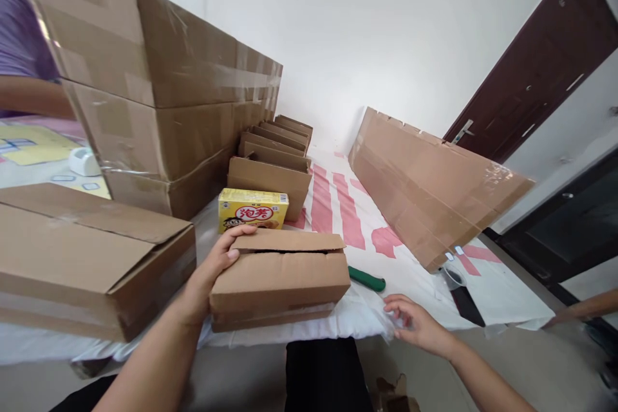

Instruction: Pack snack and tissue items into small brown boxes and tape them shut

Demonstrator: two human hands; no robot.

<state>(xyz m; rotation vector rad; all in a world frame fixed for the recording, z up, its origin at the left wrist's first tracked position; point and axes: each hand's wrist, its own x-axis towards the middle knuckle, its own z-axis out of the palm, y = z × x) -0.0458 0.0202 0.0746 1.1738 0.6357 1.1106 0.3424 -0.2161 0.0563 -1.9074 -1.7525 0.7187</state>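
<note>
A brown cardboard box point(282, 283) lies at the table's front edge, with a narrow gap along its nearly closed top flaps. My left hand point(219, 267) grips its left end, fingers over the upper corner. To the right of the box, my right hand point(420, 327) hovers by the table edge, fingers loosely bent and apart. Something clear and filmy, perhaps plastic, shows near its fingertips; I cannot tell if they touch it. A green handle point(367, 279) sticks out from behind the box, its other end hidden. Behind the box stands a yellow printed snack carton point(253, 208).
Taped cartons point(193, 135) are stacked high at left, with a larger carton point(72, 251) before them. Open boxes point(270, 170) line up behind the snack carton. A long cardboard panel point(425, 180) stands at right, near a clear cup point(452, 277). Another person's arm point(36, 95) shows at left.
</note>
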